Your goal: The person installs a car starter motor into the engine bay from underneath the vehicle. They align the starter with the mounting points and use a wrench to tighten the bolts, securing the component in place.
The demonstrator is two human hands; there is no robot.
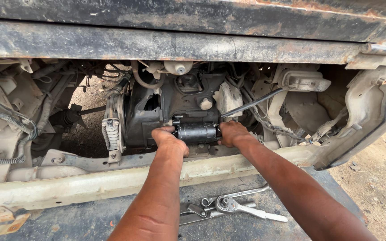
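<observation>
Both hands reach into the open front bay of a vehicle, under a rusty metal panel [193,44]. Between them sits a black cylindrical motor [196,132], lying on its side low in the bay, just above a pale dusty crossbar [90,180]. The left hand [168,138] wraps its fingers around the motor's left end, closed on it. The right hand [232,133] presses against the motor's right end with fingers curled; how firmly it grips cannot be told. Behind the motor stands a dark engine block [175,100], with a coiled spring [111,131] to its left and loose wires [5,120] farther left. The bay holds hoses and brackets, all dusty. Below the arms, on a dark mat [90,221], lie a ratchet wrench [242,208] and a few spanners [197,210], touching each other.
</observation>
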